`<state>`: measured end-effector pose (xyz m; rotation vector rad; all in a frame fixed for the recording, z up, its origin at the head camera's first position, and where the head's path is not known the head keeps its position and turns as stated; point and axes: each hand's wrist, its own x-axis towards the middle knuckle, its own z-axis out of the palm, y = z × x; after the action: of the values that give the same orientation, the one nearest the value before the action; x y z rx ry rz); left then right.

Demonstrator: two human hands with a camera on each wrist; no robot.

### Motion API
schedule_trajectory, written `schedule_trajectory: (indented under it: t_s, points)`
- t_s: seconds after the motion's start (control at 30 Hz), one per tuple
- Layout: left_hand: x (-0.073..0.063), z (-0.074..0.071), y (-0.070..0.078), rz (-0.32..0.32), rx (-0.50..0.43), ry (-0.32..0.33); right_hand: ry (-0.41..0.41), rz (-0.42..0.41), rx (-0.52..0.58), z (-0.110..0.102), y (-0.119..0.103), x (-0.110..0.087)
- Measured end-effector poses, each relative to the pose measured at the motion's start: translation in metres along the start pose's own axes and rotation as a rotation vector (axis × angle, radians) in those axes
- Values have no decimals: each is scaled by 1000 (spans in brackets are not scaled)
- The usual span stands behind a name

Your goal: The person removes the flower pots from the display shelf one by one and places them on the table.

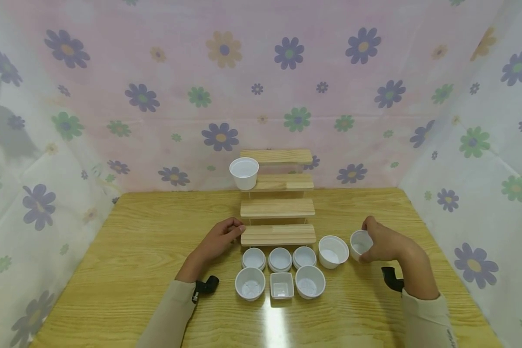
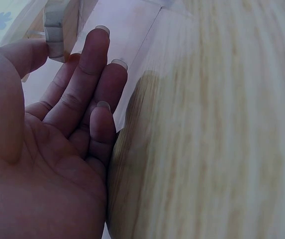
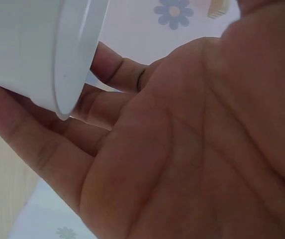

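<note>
My right hand [image 1: 387, 241] grips a white plastic cup [image 1: 359, 245] at the right, thumb at the near side and fingers at the far side. In the right wrist view the cup [image 3: 23, 45] lies tilted along the fingers. My left hand [image 1: 219, 237] pinches the left end of the lowest step of a tiered wooden stand [image 1: 278, 235]. Its thumb presses the board end [image 2: 57, 30] in the left wrist view, with the other fingers loosely bent. A large white cup [image 1: 244, 174] sits at the left on an upper step.
Before the stand are three small round white bowls [image 1: 280, 259]. Nearer me, a square white dish [image 1: 282, 286] lies between two round white cups [image 1: 250, 283]. Another white cup [image 1: 332, 252] stands right of the stand. Flowered cloth [image 1: 169, 125] encloses the wooden table [image 1: 156, 280].
</note>
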<state>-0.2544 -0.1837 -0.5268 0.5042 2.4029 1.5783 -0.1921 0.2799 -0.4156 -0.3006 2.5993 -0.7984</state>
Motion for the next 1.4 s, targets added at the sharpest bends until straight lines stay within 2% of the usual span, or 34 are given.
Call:
schedule_trajectory:
  t_s: [0.3,0.57,1.0,1.4]
  points:
    - [1,-1,1,3,-1,-3,-23,16,-7,1,-1,2]
    - [0,-1,1,-24,-1,0,-26,11,10,4,-2,6]
    - [0,-1,0,-10,-6,-3,-36,21,15,5,1,8]
    - [-1,0,2,-13,-8,1,-2,-27,-55,-3,-5,-6]
